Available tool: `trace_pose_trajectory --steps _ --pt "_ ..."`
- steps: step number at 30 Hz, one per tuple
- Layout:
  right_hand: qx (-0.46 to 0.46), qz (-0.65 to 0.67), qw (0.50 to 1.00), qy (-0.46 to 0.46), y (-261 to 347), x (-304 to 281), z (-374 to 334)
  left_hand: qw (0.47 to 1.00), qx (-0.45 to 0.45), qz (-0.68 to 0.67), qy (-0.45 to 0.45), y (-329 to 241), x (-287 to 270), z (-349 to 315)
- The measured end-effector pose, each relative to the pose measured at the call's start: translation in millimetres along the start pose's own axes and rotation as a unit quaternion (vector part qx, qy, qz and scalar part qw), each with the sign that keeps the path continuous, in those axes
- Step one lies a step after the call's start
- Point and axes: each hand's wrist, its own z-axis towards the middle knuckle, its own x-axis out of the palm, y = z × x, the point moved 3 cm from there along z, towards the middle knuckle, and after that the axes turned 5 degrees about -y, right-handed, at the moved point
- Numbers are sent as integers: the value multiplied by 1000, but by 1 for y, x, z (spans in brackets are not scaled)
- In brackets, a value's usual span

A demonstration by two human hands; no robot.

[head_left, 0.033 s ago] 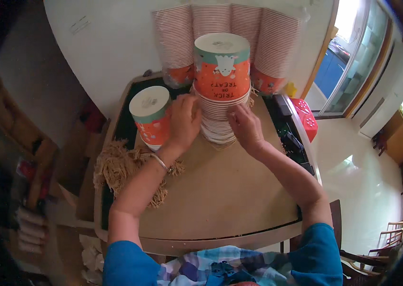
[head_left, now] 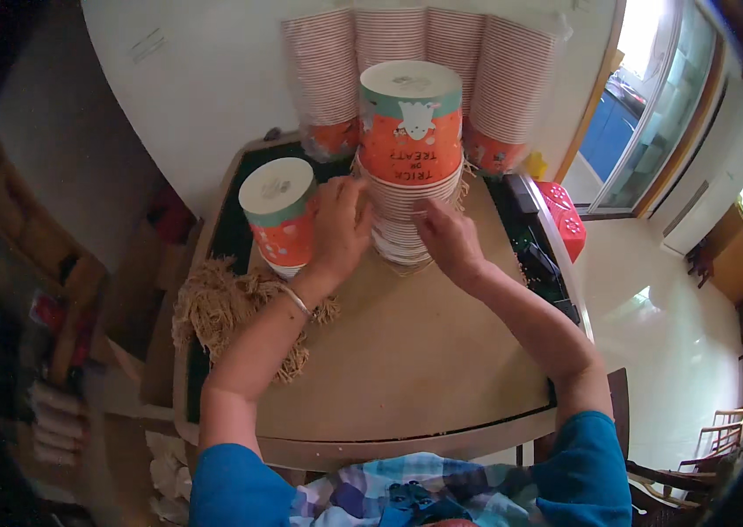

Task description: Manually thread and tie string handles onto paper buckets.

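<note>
A tall stack of upside-down paper buckets (head_left: 411,140), orange with a green band and a white ghost figure, stands before me with its many pale rims nested below. At the stack's left side is my left hand (head_left: 341,230), fingers curled and closed. My right hand (head_left: 450,237) is pinched in front of the stack's right side, thumb and fingertips together. Whatever either hand holds is too small or hidden to make out. Left of my left hand stands a shorter upside-down bucket (head_left: 282,230) of the same pattern, partly covered by that hand.
A bundle of tan cords (head_left: 218,307) lies at the table's left. Several tall wrapped bucket stacks (head_left: 512,88) stand against the wall. Along the right edge sit dark objects (head_left: 537,259), with a red plastic stool (head_left: 562,220) beyond. The brown tabletop (head_left: 407,369) has a raised rim.
My right hand has shifted slightly left, toward the front of the stack. My left hand has barely moved, and the buckets stay where they were.
</note>
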Motion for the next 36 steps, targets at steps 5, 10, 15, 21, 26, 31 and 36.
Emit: trace_pose_trajectory --steps 5,10,15,21,26,31,36 --pt "-64 68 952 292 -3 25 -16 998 59 -8 27 -16 0 -10" --pt "-106 41 913 391 16 11 -13 969 148 136 142 4 10 -25" --pt "-39 74 996 -27 55 -72 54 935 -43 141 323 14 -7 -11" --pt "-198 -67 968 -142 71 -101 145 1000 -12 -9 -14 16 -34 63" --pt "-302 -116 945 36 31 -73 175 998 48 -49 3 24 -12 71" --pt "-386 -199 898 66 25 -57 168 998 10 -52 35 38 2 68" --pt "-436 -236 868 40 24 -55 162 996 -4 -71 54 41 12 64"
